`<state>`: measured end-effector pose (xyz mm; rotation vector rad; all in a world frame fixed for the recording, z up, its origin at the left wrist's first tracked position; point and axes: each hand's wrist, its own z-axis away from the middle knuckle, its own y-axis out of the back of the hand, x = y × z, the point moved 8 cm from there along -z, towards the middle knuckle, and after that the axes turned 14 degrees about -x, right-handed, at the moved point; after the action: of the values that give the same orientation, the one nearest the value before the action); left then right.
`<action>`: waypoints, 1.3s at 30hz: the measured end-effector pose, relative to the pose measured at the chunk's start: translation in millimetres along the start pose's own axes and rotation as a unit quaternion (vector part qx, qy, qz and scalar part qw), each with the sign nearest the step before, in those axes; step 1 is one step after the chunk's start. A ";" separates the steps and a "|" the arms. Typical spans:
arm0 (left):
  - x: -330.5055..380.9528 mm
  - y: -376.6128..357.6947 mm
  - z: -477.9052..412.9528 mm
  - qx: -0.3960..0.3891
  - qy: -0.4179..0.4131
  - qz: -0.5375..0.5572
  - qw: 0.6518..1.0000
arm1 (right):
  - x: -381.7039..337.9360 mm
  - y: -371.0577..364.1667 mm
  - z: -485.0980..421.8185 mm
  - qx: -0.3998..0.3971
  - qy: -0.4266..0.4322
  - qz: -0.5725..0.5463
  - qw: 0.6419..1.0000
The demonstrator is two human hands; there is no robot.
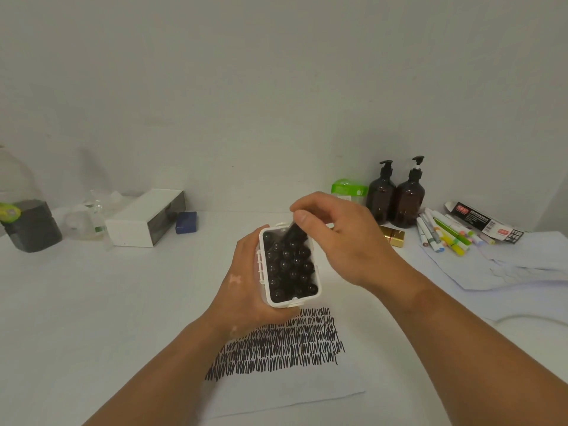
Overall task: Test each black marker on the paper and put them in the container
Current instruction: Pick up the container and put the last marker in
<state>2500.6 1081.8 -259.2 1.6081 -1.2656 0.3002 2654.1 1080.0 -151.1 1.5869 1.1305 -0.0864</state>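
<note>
A person's left hand (246, 290) wraps around a white container (289, 265) packed with black markers, lifted above the scribbled paper (285, 382), while right-hand fingers (307, 216) pinch a marker (293, 232) at its far end; seating it upright seemingly comes next.

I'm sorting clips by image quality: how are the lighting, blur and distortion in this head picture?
Head view: soft, even light with faint shadows on the table; small glints on the marker caps in the container; wide-angle bending, the forearms splaying toward the bottom edge; the right hand and left hand are slightly soft; the scribbles on the paper read crisply.
</note>
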 end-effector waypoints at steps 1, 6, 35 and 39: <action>0.1 0.4 0.1 0.001 0.000 0.000 1.000 | 3.1 1.8 -1.2 0.001 -0.005 -0.023 1.000; 2.1 0.1 -0.2 0.001 -0.002 -0.009 1.000 | 19.6 -8.3 -6.4 -0.063 -0.041 -0.131 0.989; -4.3 7.5 -4.4 0.033 0.004 -0.019 0.999 | -20.2 -4.7 -6.7 0.077 0.089 0.078 0.990; -10.9 7.4 -3.6 0.030 0.018 -0.008 0.999 | -46.4 30.1 6.7 0.153 0.138 0.001 0.979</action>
<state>2491.2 1091.5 -261.2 1.6545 -1.2261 0.3595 2653.2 1049.3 -104.6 1.9154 1.3809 -0.0404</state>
